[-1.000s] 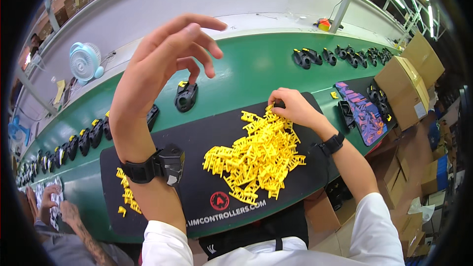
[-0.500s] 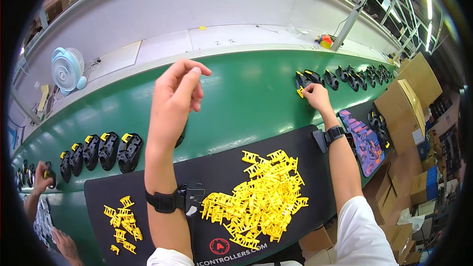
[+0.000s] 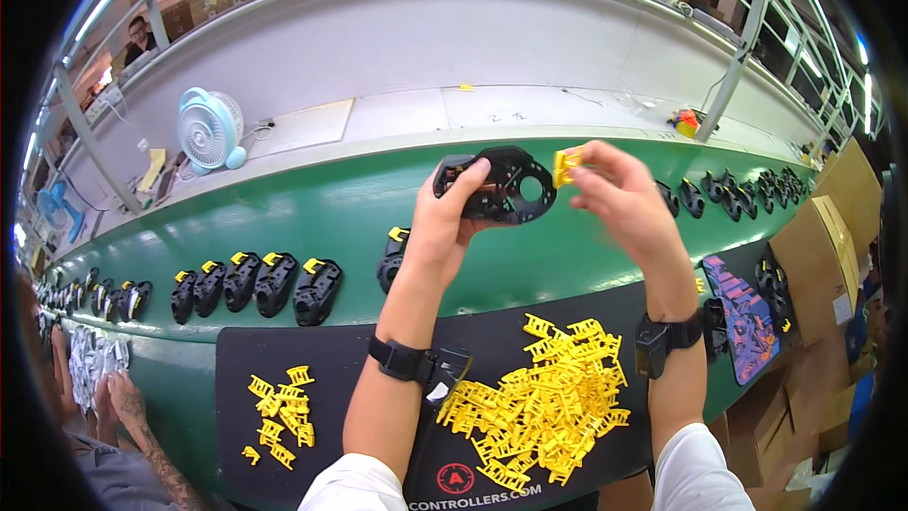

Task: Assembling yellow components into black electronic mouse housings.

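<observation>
Above the green bench, my left hand (image 3: 442, 227) grips a black controller shell (image 3: 499, 187), thumb on top, with its round hole facing right. In my right hand (image 3: 632, 206), a yellow plastic ladder-shaped clip (image 3: 567, 168) is pinched between thumb and fingers, just off the shell's right end. Below my wrists, a large heap of yellow clips (image 3: 549, 397) lies on a black mat (image 3: 331, 355). A smaller group of clips (image 3: 284, 409) sits farther left on it. Beyond my left forearm stands another shell (image 3: 389, 263) with a yellow piece at its top.
Several shells with yellow tops (image 3: 275, 286) line the bench at left; more black shells (image 3: 733, 197) run along the right. A co-worker's hands (image 3: 123, 399) are at the lower left. Cardboard boxes (image 3: 821, 251), a patterned mat (image 3: 740, 317) and a fan (image 3: 208, 131) stand around.
My left hand, raised and holding nothing before, now grips a shell. My right hand has come in from the shells at right, carrying a yellow clip. The whole view has shifted.
</observation>
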The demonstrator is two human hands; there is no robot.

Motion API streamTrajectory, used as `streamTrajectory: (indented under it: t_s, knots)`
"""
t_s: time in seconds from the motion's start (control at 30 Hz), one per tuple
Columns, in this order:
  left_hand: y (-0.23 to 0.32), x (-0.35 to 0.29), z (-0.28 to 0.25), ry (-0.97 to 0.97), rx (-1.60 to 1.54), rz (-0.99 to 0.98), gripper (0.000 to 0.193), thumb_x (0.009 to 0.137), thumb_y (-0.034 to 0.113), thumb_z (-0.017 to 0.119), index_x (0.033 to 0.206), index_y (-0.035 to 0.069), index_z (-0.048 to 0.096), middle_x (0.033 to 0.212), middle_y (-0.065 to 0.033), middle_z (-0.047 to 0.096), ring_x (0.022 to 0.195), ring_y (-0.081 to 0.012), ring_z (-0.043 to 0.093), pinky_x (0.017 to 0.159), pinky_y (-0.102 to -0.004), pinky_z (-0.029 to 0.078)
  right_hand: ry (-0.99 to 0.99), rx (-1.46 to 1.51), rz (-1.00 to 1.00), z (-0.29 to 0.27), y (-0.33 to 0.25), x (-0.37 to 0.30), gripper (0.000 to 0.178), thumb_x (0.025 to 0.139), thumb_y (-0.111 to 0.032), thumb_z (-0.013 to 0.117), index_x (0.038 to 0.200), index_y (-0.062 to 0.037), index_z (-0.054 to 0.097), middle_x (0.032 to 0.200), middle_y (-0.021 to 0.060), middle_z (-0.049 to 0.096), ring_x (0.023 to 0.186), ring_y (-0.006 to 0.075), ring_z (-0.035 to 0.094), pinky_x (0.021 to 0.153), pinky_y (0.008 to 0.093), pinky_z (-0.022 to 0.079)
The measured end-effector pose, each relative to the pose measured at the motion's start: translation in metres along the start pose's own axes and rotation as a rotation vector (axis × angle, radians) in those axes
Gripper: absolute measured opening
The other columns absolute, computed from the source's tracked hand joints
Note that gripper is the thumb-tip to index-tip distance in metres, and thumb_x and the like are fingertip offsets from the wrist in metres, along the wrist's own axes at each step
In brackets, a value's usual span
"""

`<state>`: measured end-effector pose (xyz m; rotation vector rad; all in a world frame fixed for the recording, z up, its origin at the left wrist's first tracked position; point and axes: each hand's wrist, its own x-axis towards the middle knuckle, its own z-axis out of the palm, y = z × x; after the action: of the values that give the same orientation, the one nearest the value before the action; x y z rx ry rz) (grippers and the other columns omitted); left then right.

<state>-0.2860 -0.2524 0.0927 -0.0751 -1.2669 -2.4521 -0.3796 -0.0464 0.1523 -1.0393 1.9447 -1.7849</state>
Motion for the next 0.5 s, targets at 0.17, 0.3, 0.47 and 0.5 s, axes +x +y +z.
streamTrajectory:
  t_s: [0.17,0.3,0.47,0.5]
  knots:
    - [0.014,-0.006,0.002,-0.1,0.119,-0.109,0.056,0.092,0.016,0.068,0.14,0.0,0.044,0.123,-0.0164,0.063,0.104,-0.0272,0.07,0.075,-0.043,0.064,0.092,0.105,-0.082,-0.008,-0.022,-0.018,0.016,0.094,-0.008,0.068,0.107,-0.0006,0.064,0.089,0.0007,0.063,0.079,0.0066,0.06,0.072,0.0232,0.05]
    - [0.023,-0.015,0.003,-0.333,0.08,-0.174,0.079,0.084,0.008,0.075,0.151,0.001,0.034,0.137,-0.0154,0.057,0.122,-0.0274,0.061,0.098,-0.049,0.056,0.12,-0.196,-0.132,0.004,-0.029,-0.023,0.012,0.092,-0.005,0.069,0.103,-0.0008,0.067,0.089,0.0008,0.066,0.084,0.0069,0.062,0.067,0.0236,0.05]
    - [0.027,-0.022,0.028,-0.349,0.262,-0.093,0.085,0.08,-0.003,0.075,0.153,0.0,0.031,0.137,-0.0148,0.056,0.124,-0.0249,0.059,0.101,-0.0474,0.055,0.161,-0.288,-0.227,0.013,-0.024,-0.023,0.008,0.087,-0.003,0.071,0.096,-0.0028,0.07,0.085,-0.0011,0.07,0.083,0.005,0.063,0.059,0.0197,0.046]
    - [0.026,-0.025,0.032,-0.342,0.269,-0.064,0.084,0.08,-0.003,0.074,0.153,0.0,0.032,0.136,-0.0144,0.056,0.123,-0.0246,0.059,0.101,-0.0466,0.055,0.182,-0.317,-0.243,0.015,-0.022,-0.024,0.01,0.086,-0.003,0.072,0.096,-0.0045,0.07,0.083,0.0,0.07,0.076,0.0034,0.061,0.056,0.0192,0.042]
